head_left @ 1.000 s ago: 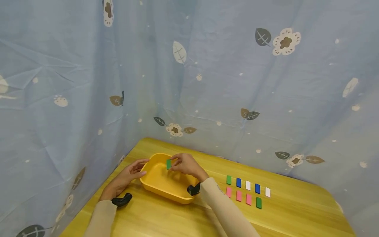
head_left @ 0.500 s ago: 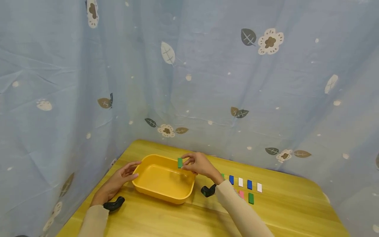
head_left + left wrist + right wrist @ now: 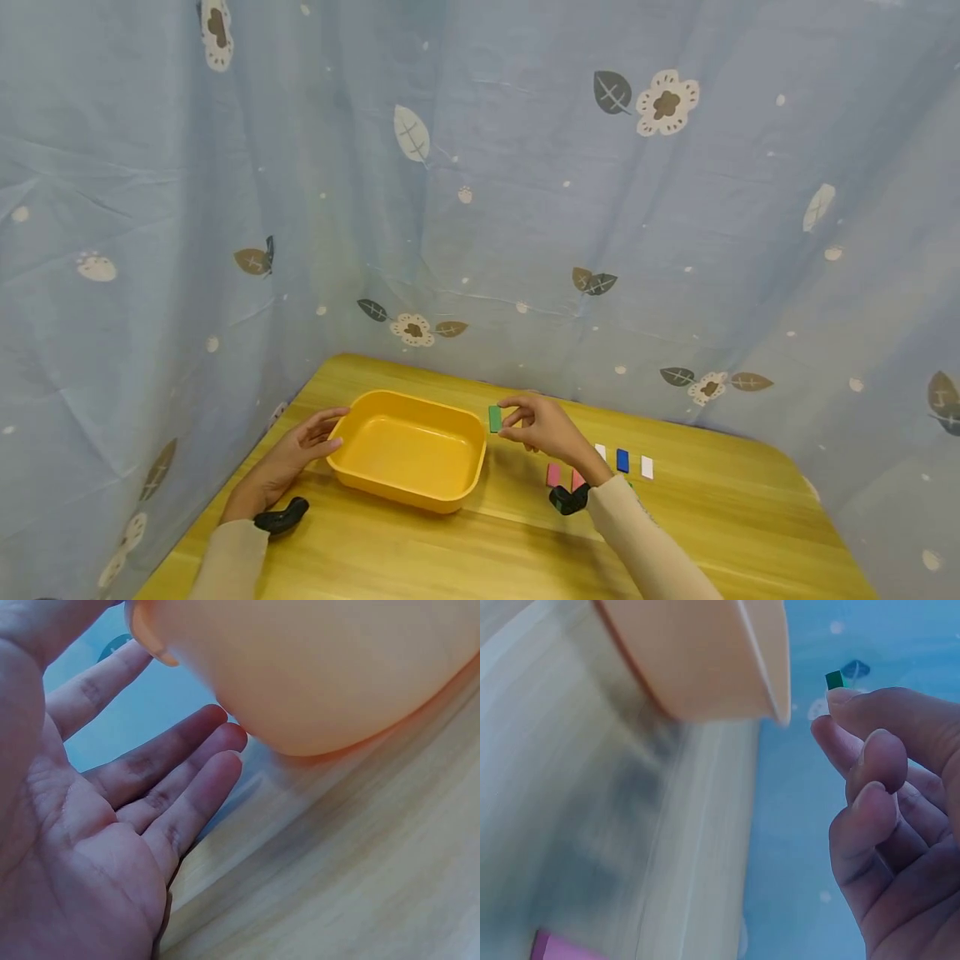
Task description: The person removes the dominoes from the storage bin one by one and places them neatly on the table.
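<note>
The yellow plastic basin (image 3: 408, 458) stands on the wooden table. My left hand (image 3: 288, 458) is at its left end, with fingertips on or close to the rim; in the left wrist view its fingers (image 3: 191, 787) are fairly straight beside the basin's outer wall (image 3: 322, 675). Just beyond the basin's right rim, my right hand (image 3: 551, 429) holds up a small flat green block (image 3: 495, 419), pinched between thumb and index finger. In the right wrist view only an end of that green block (image 3: 835, 680) shows above the thumb; the other fingers are curled and hold nothing.
More small blocks lie on the table to the right: white (image 3: 647, 467), blue (image 3: 623, 460) and pink (image 3: 553, 474). My right forearm covers part of them. A patterned blue curtain (image 3: 525, 208) hangs along the table's back and left edges. Each wrist carries a black device (image 3: 282, 517).
My right hand has carried the green block rightward, from over the basin to outside its right rim. The head view has shifted a little. My left hand stays at the basin's left end.
</note>
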`<state>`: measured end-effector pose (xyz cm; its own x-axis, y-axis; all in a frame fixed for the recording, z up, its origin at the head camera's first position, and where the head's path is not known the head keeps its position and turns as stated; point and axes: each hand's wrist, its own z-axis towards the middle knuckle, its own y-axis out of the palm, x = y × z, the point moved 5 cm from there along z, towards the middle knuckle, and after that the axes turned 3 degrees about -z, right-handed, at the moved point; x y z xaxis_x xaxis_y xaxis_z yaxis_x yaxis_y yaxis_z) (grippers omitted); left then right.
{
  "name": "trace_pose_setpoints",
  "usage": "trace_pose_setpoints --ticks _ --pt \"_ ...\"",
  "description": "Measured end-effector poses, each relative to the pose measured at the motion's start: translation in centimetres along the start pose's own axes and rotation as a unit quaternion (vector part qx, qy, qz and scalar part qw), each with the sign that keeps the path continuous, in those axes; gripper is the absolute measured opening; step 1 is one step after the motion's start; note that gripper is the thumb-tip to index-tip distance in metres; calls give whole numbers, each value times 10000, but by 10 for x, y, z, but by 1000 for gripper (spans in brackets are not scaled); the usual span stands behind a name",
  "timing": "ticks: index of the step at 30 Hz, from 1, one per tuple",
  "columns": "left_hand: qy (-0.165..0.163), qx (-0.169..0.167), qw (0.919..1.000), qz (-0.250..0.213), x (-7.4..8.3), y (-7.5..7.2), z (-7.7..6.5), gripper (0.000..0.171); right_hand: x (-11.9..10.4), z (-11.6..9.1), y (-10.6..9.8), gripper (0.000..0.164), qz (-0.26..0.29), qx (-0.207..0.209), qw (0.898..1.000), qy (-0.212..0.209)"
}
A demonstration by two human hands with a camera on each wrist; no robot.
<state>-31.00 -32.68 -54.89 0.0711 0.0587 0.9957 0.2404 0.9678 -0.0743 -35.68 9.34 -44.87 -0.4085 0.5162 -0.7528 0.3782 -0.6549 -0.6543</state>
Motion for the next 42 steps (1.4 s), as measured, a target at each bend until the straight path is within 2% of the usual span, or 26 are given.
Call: trace_pose_setpoints --ticks 8,26,34,42 --pt "-69 15 9999 -72 -2 0 0 61 24 -29 -22 48 -90 303 9994 117" --pt "-69 -45 9996 -262 0 2 0 62 77 -112 -61 51 -391 1008 9913 758" --pt "-121 -24 9999 -28 -2 1 -2 61 105 -151 -77 54 -46 1286 9844 1200" --pt "-160 -16 9998 -108 -3 2 2 60 123 -186 -96 55 53 1507 9764 1547"
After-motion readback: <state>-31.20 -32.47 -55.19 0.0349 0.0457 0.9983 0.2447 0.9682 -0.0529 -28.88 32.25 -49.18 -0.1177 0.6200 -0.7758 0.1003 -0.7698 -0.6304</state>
